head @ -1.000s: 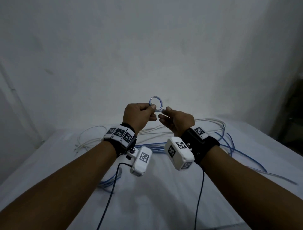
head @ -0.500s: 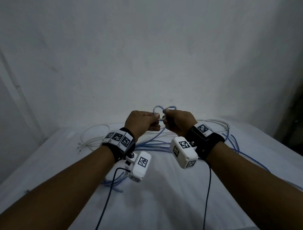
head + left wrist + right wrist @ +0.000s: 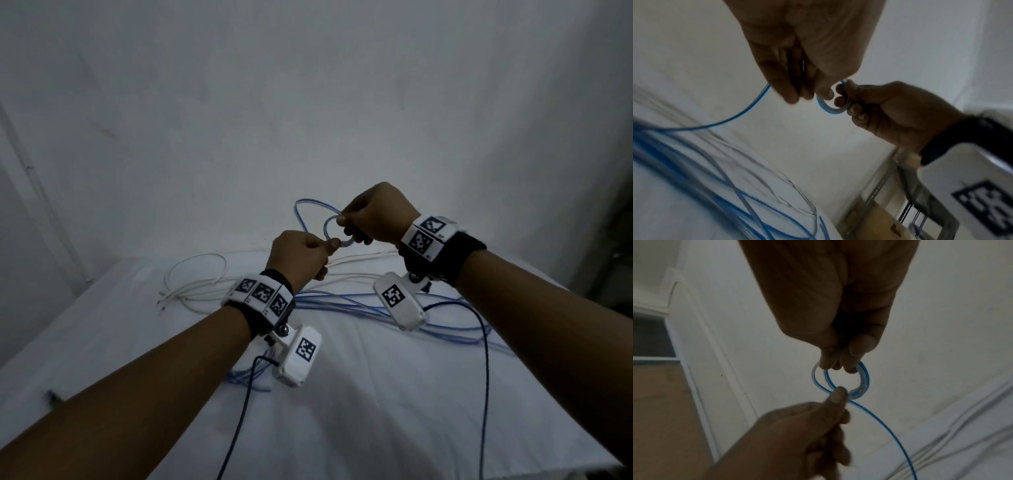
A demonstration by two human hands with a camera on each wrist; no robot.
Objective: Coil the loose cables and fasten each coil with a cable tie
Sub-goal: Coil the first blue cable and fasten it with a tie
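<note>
**Both hands pinching a small blue coil above the table**

The left hand [image 3: 301, 255] is closed, thumb and forefinger pinching the lower edge of a small coil of blue cable [image 3: 331, 233]. The right hand [image 3: 375, 214] sits higher and to the right, its fingertips [image 3: 849, 368] closed on the top of the same coil. Both hands hold it in the air above the table [image 3: 342, 411], in front of the plain wall [image 3: 308, 102].

A wider loop of blue cable [image 3: 303, 209] rises left of the coil, and a single strand trails down from the left hand's pinch to the table.

On the white table surface, loose blue cable [image 3: 342, 303] lies spread behind and between the wrists, partly hidden by the forearms and the wrist cameras [image 3: 298, 359]. A white cable [image 3: 195, 277] lies in loops at the far left, well apart from the hands. Dark leads [image 3: 484, 377] hang from the wrist units across the near table. Shelving [image 3: 890, 194] shows at the right edge in the left wrist view.
</note>
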